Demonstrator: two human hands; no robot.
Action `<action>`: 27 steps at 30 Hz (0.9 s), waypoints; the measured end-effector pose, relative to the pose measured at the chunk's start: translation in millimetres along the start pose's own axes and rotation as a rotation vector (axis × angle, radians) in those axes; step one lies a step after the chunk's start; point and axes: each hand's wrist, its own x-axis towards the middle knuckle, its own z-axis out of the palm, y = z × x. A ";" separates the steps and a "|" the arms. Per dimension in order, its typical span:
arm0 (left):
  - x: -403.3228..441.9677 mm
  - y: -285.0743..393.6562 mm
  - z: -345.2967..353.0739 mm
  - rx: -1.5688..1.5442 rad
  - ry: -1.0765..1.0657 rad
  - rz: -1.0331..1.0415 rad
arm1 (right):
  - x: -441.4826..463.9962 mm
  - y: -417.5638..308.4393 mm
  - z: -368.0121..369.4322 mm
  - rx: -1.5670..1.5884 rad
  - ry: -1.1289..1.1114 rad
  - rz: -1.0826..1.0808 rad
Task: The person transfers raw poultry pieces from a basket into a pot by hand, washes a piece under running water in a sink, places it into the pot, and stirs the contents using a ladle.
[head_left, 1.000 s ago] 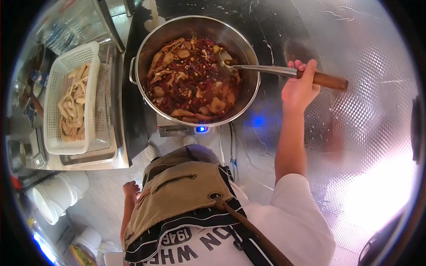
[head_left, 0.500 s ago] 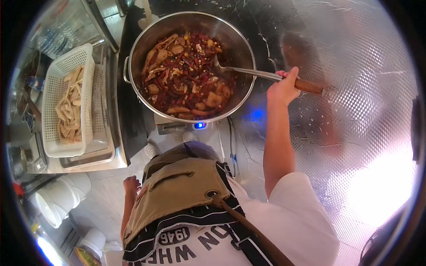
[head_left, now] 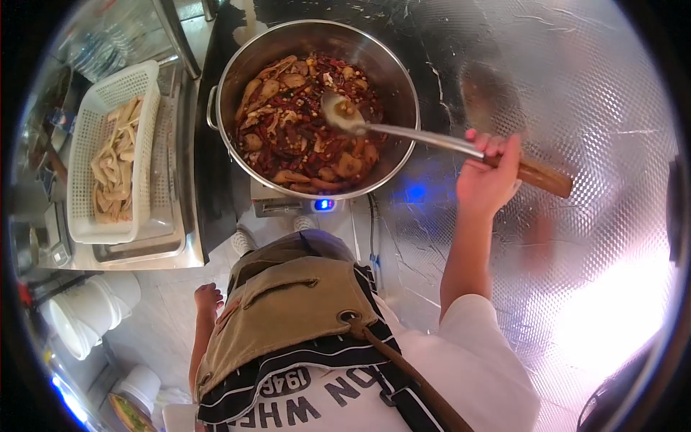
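My right hand [head_left: 489, 173] is wrapped round a long-handled ladle [head_left: 425, 135], where its metal shaft meets the wooden grip. The ladle's bowl is raised over the food and holds some liquid with small pieces in it. Below lies a stew [head_left: 288, 137] of red dried chilies, chunks and long pieces in dark broth. It fills part of a large steel pot [head_left: 227, 145] with side handles. Down by my hip, my left hand [head_left: 209, 298] hangs away from the pot, its fingers loosely curled and nothing visible in them.
A white perforated basket [head_left: 81, 173] of pale, long pieces [head_left: 115, 162] stands on a steel counter at left. Under the pot is a cooker with a lit blue display [head_left: 324, 205]. White buckets [head_left: 90, 317] sit at lower left. Quilted shiny sheeting [head_left: 576, 144] covers the right side.
My right hand has moved right and slightly down with the ladle. The ladle's bowl has come up out of the stew, shifting left toward the pot's middle, with liquid in it.
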 end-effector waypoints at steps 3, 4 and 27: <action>3.4 -1.4 4.3 -0.001 0.005 -0.010 | -23.9 12.9 6.0 -0.171 -0.240 -0.018; 4.3 -3.0 4.3 0.011 0.011 -0.019 | -28.8 21.8 -0.4 -0.110 -0.273 0.019; -26.8 5.7 4.0 -0.407 0.033 -0.240 | 46.8 -44.1 -16.9 0.039 0.398 0.404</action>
